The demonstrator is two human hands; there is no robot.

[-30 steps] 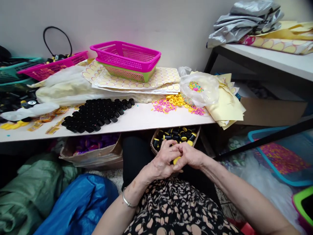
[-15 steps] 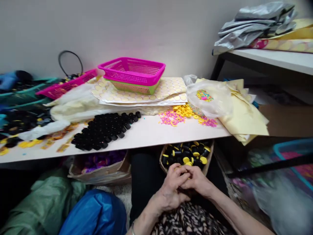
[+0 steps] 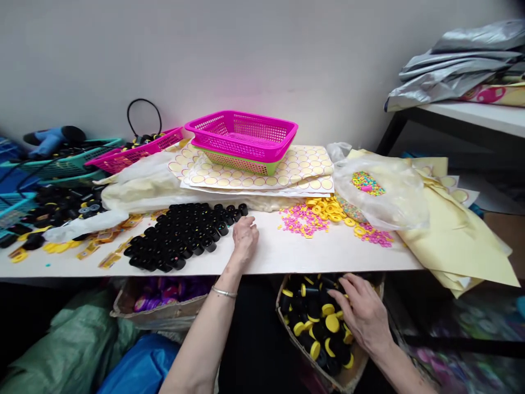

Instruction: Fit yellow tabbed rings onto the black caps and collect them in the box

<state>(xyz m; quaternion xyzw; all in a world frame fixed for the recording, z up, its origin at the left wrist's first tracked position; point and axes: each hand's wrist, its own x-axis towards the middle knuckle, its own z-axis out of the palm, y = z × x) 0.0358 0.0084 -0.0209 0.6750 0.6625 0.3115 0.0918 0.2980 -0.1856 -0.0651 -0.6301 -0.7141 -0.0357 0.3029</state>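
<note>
Dozens of small black cylinders (image 3: 180,235) stand packed together on a white table (image 3: 279,257). The left hand (image 3: 245,238), fingers partly curled, is at their right end; whether it holds one cannot be told. The right hand (image 3: 364,312), loosely open with nothing visibly gripped, is over a cardboard box (image 3: 357,365) of yellow-capped black cylinders (image 3: 332,323). The hands, together half a second ago, have parted, suggesting one piece is let go and the left hand is turning to the uncapped supply. Nearby lie yellow rings (image 3: 326,209) and pink beads (image 3: 301,223); behind, a pink basket (image 3: 246,146). The table's front edge hides the box's far side.
</note>
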